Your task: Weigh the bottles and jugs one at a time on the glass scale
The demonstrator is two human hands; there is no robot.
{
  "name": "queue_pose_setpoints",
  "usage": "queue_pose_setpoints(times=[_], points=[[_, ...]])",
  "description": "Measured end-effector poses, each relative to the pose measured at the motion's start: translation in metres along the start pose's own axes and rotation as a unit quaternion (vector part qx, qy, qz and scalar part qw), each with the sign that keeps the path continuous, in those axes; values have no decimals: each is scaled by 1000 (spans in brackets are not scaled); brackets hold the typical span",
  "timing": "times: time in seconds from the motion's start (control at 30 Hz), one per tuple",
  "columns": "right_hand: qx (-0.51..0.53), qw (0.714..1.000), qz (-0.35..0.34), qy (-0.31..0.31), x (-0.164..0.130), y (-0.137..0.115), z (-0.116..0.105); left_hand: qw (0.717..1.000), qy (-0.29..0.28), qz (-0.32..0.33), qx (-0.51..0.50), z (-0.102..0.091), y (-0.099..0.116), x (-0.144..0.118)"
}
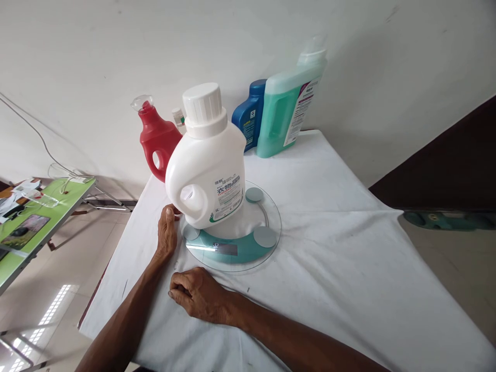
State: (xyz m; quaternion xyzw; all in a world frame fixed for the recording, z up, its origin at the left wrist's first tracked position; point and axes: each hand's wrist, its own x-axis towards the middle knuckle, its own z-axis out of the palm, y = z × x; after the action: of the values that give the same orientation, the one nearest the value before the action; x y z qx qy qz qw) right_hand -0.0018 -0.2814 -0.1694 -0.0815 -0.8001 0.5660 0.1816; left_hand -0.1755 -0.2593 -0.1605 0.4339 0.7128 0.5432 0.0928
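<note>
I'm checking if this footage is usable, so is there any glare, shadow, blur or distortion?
Head view: a bright streak on the scale beside its display, glare on the floor; head view: soft shadow on the wall right of the green bottle, whose cap looks smeared; head view: that bottle and the red bottle lean outward, likely wide-lens stretch.

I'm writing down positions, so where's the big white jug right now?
In the head view, the white jug stands just left of centre on the round glass scale, with the red bottle behind its left side.
</note>
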Motion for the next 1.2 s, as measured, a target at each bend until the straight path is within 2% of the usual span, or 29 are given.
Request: queue_pose_setpoints(times=[0.1,0.17,0.27,0.37,0.47,0.53,0.7,0.8,0.9,1.0,1.07,1.2], points=[[7,1000,7,-2,0,-2,-1,1000,5,22,-13,-4,4,0],[3,1000,12,-3,0,-4,-2,997,20,60,-37,-7,15,1],[7,1000,17,-10,-1,-4,-3,989,44,126,-65,-11,43,4],[9,999,27,-15,-1,-4,-3,988,21,145,-58,-11,74,7],[-8,999,35,-19,-1,-4,-2,990,-13,129,-51,-6,94,11],[-16,999,35,-21,0,-3,-1,992,-11,109,-68,0,100,15],[-49,998,18,-22,5,4,4,987,17,37,-153,17,114,30],[-78,996,16,-31,9,9,8,977,53,2,-207,25,131,36],[-100,994,27,-45,12,10,9,974,79,-7,-213,33,152,39],[-107,992,33,-63,11,3,4,972,79,9,-221,45,171,45],[-97,993,35,-63,7,-4,-3,970,68,23,-233,61,183,53],[-115,992,36,-30,1,-15,-13,969,21,23,-244,115,201,75]])
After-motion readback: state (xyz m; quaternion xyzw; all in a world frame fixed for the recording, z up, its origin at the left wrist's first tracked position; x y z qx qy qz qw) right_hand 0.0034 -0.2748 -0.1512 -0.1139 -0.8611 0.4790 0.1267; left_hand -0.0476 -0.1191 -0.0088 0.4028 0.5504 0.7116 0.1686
